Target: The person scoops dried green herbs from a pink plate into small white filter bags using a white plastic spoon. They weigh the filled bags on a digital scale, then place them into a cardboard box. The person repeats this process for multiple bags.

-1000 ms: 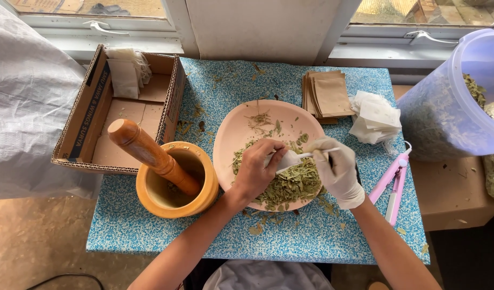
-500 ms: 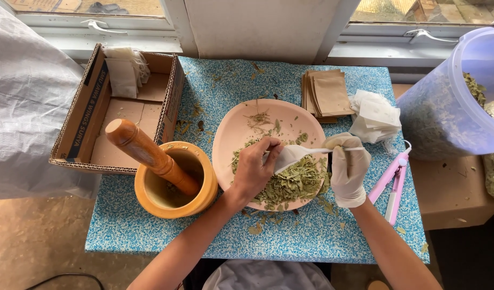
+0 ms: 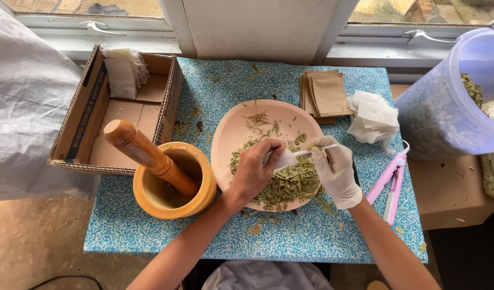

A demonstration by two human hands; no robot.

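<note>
Over the pink plate [image 3: 241,126], the bare left hand [image 3: 256,173] pinches one end of a small white bag [image 3: 288,158]; its long axis runs rightward to the gloved right hand [image 3: 333,171], gripping the other end above the leaves [image 3: 290,185].

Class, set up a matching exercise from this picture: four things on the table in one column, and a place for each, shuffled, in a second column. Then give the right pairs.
Things
1. wooden pestle
2. dried green leaves
3. brown paper envelopes
4. pink sealing tool

Places
A. stacked beyond the pink plate
B. leaning in the wooden mortar
C. near the table's right edge
D. heaped on the pink plate

Pairs: 1-B, 2-D, 3-A, 4-C
</note>
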